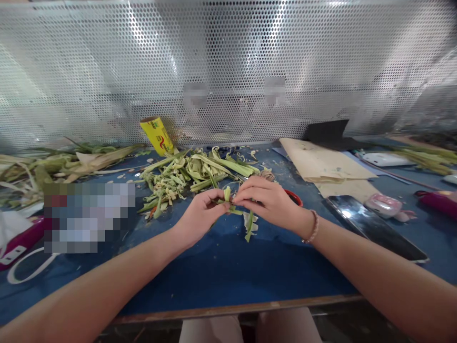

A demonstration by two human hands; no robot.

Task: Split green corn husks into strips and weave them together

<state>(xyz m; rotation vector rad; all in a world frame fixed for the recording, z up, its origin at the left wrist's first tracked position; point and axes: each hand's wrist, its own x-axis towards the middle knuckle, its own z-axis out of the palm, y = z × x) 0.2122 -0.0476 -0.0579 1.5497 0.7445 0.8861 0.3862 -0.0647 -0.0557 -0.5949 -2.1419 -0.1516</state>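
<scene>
My left hand (202, 209) pinches a small folded piece of pale green leaf strip (227, 193) between thumb and fingers, above the blue tabletop. From the other side, the fingertips of my right hand (269, 200) close on the same piece, and the two hands almost touch. A ragged end of green leaf (250, 226) hangs below the right fingers. Just beyond both hands lies a heap of cut and curled green leaf strips (171, 183). Part of a red curved object (294, 196) shows behind my right wrist; the rest is hidden.
A yellow cardboard tube (157, 136) leans behind the heap. Long leaves (82, 164) lie at left beside a blurred-out object (89, 216). To the right are brown paper (321, 159), a black phone (374, 228) and a pink case (383, 205). A perforated metal panel (228, 57) closes off the back.
</scene>
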